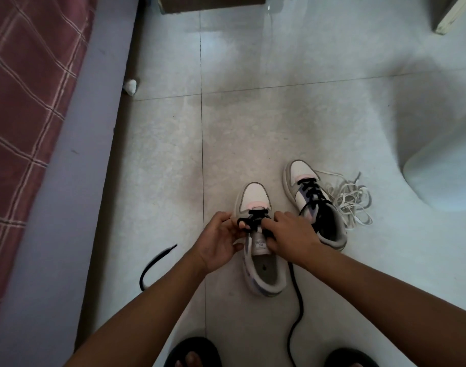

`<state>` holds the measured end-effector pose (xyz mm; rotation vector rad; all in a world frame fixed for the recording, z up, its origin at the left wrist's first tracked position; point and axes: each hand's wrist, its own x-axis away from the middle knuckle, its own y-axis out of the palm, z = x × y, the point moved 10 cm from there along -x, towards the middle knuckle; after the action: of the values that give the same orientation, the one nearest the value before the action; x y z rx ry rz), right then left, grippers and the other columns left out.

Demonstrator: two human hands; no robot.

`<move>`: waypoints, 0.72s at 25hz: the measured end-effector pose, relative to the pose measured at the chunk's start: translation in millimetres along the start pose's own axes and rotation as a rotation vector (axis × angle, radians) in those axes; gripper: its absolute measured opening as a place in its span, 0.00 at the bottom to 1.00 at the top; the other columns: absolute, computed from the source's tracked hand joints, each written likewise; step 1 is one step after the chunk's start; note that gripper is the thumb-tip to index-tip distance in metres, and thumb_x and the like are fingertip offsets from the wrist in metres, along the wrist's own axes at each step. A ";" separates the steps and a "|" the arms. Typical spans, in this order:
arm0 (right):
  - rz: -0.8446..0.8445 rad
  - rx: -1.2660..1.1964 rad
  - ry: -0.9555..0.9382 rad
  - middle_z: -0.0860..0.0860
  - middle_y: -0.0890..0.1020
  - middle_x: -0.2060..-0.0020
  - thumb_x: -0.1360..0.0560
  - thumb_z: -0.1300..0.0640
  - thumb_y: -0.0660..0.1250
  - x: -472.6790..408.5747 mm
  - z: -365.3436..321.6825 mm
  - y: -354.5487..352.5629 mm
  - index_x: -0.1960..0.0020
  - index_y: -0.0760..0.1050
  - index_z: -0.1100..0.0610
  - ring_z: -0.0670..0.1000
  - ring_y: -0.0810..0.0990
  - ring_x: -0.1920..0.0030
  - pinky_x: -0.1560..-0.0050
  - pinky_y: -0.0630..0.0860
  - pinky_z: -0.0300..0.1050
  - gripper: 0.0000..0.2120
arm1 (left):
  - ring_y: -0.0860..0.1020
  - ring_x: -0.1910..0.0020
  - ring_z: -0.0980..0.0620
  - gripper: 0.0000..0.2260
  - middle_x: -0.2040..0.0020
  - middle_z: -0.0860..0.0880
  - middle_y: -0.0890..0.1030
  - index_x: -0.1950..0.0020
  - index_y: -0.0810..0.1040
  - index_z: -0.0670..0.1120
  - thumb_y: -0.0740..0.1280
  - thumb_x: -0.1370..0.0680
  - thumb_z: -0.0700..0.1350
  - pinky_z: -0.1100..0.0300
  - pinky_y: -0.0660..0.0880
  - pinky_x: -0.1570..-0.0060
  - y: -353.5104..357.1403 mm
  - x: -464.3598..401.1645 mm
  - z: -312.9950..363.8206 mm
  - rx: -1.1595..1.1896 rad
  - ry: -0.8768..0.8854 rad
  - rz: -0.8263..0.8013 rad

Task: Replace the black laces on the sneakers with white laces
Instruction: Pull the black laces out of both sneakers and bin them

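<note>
While a bed edge (67,154) fills the frame's left, the left hand (221,241) and right hand (292,238) pinch the black lace (254,219) on the near sneaker (255,205), lower centre. Right of it: second sneaker (303,186), white laces (351,200), open floor (253,115) above.

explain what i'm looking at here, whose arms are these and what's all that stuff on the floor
There is one picture, taken by a camera worn on a person's head, looking down at their own arms. No machine is involved. The left hand and right hand work with their fingers at the black lace of the near sneaker on the tiled floor. Loose ends of that lace trail off to both sides. A second sneaker, fully laced in black, stands to the right, beside a heap of white laces. The person's sandalled feet show at the bottom.
</note>
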<state>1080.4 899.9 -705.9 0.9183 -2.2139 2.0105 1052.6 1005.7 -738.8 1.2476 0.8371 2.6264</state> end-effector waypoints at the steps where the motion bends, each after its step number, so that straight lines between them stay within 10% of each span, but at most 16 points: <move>1: 0.016 -0.018 -0.009 0.53 0.74 0.46 0.25 0.50 0.59 -1.0 -1.1 -4.2 0.40 0.70 0.51 0.56 0.72 0.45 0.57 0.63 0.46 0.15 | 0.71 0.65 0.52 0.15 0.65 0.49 0.77 0.67 0.78 0.46 0.60 0.28 0.54 0.59 0.62 0.63 -1.0 -0.7 -2.5 0.023 -0.048 0.008; 6: 0.031 -0.023 -0.061 0.54 0.76 0.48 0.25 0.49 0.59 9.8 -17.5 0.5 0.43 0.72 0.52 0.57 0.75 0.47 0.58 0.61 0.45 0.13 | 0.62 0.74 0.56 0.22 0.75 0.53 0.66 0.63 0.74 0.46 0.54 0.21 0.61 0.62 0.60 0.70 2.7 -2.9 -11.2 -0.557 -0.320 -0.056; 12: -0.053 -0.453 0.087 0.50 0.80 0.48 0.26 0.49 0.64 12.5 9.1 6.5 0.45 0.74 0.49 0.53 0.78 0.46 0.54 0.73 0.45 0.11 | 0.66 0.74 0.53 0.23 0.77 0.50 0.65 0.81 0.65 0.49 0.64 0.28 0.55 0.61 0.64 0.71 -1.6 -4.7 6.7 0.006 -0.011 -0.023; 18: -0.187 -0.260 0.103 0.52 0.79 0.45 0.25 0.50 0.61 9.7 4.3 32.1 0.43 0.72 0.49 0.55 0.77 0.44 0.56 0.69 0.45 0.12 | 0.69 0.73 0.54 0.23 0.80 0.52 0.61 0.63 0.82 0.45 0.56 0.21 0.57 0.65 0.66 0.68 -9.2 1.5 8.6 -0.678 -0.140 -0.154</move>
<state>1060.4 892.1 -732.0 0.9278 -2.1756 1.6071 1056.8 1017.7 -738.2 1.0891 -0.0041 2.3434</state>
